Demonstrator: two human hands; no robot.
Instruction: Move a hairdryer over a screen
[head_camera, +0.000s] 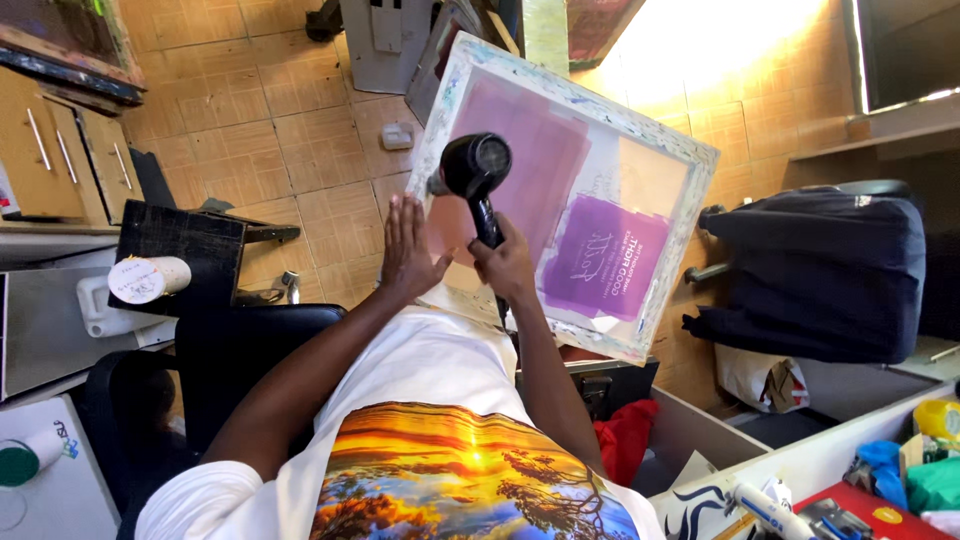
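A screen-printing frame with a paint-stained white rim and pink and purple mesh stands tilted in front of me, its lower edge near my lap. My left hand lies flat and open against the frame's lower left part. My right hand grips the handle of a black hair dryer, whose nozzle points at the mesh. A white shirt with a sunset print covers my torso below.
A black chair and a black box with a white roll on it stand at left, beside wooden cabinets. A dark bag lies at right. A red cloth and a cluttered bench sit at bottom right, over a tiled floor.
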